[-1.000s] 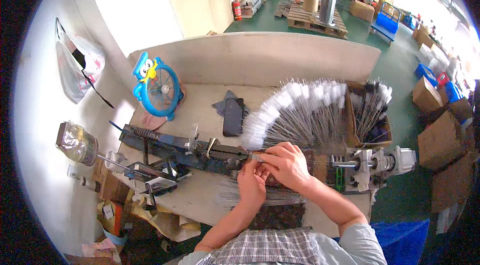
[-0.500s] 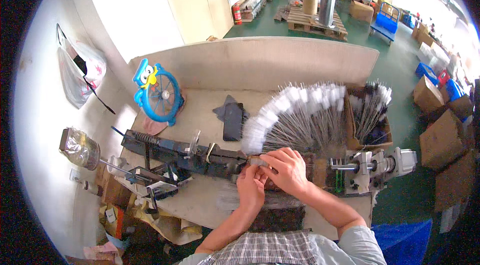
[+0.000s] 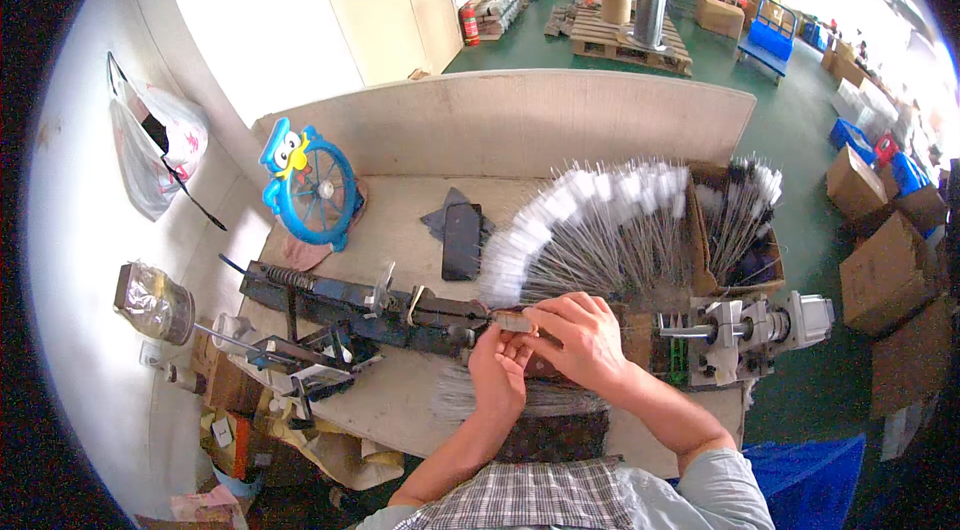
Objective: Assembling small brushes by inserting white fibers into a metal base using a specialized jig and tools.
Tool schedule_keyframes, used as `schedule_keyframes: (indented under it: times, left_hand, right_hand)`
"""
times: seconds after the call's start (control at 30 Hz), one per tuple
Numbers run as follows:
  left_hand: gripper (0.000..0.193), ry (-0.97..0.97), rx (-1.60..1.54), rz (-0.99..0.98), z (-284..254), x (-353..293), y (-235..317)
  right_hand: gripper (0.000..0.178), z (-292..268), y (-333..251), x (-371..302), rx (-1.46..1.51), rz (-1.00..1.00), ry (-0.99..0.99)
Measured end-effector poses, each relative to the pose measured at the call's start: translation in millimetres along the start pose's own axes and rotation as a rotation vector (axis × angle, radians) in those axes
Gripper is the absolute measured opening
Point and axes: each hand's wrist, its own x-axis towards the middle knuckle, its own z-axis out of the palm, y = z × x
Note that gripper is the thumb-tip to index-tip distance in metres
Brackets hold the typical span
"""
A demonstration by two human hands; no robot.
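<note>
At the middle of the bench, my right hand (image 3: 582, 342) closes its thumb and fingers at the right end of a small whitish-grey piece (image 3: 512, 322), perhaps a brush head. My left hand (image 3: 499, 366) is just below and to the left, fingers curled and pressed together; what they grip is hidden. The piece lies in line with the right end of a long black machine arm (image 3: 430, 315). Behind my hands, many wire-stemmed brushes with white bristle heads (image 3: 555, 202) spread in a fan. More thin wires (image 3: 457, 396) lie under my wrists.
To the right stands a metal chuck-like mechanism (image 3: 735, 335), with a cardboard box (image 3: 745, 285) of dark and white brushes behind it. A black phone (image 3: 462, 242) lies on the bench, and a blue cartoon-duck fan (image 3: 318, 190) stands at left. A low panel (image 3: 520, 120) borders the far side.
Both hands stay at the same spot with only slight finger shifts. The small whitish piece shows a little more clearly between them. The whole view has shifted slightly.
</note>
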Motion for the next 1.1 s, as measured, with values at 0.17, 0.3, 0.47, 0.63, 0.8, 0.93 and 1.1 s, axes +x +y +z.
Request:
schedule_keyframes:
  times: [0.17, 0.3, 0.47, 0.63, 0.8, 0.93, 1.1]
  left_hand:
    - [0.045, 0.022, -0.040, -0.058, -4, -5, 6]
    - [0.051, -0.003, 0.017, -0.082, 2, -13, 10]
    - [0.053, -0.039, 0.166, -0.116, -1, -13, 8]
    - [0.046, -0.044, 0.336, -0.147, -14, -28, 17]
    - [0.032, 0.199, 0.438, 0.102, -95, -24, 57]
    - [0.025, 0.498, 0.076, 0.193, -219, -29, 118]
    - [0.036, 0.726, 0.165, 0.406, -287, -51, 201]
  right_hand:
    - [0.019, 1, 12, -15, -0.156, 0.015, -0.173]
    - [0.016, -1, 13, -22, -0.160, -0.028, -0.223]
    - [0.016, -14, 16, -19, 0.007, -0.007, -0.127]
    - [0.021, -27, 17, -34, 0.115, 0.006, -0.072]
    - [0.016, -16, 33, -80, 0.195, 0.090, -0.286]
    - [0.012, -1, 17, -101, 0.085, 0.142, -0.495]
    - [0.011, 32, 25, -118, -0.104, 0.106, -0.529]
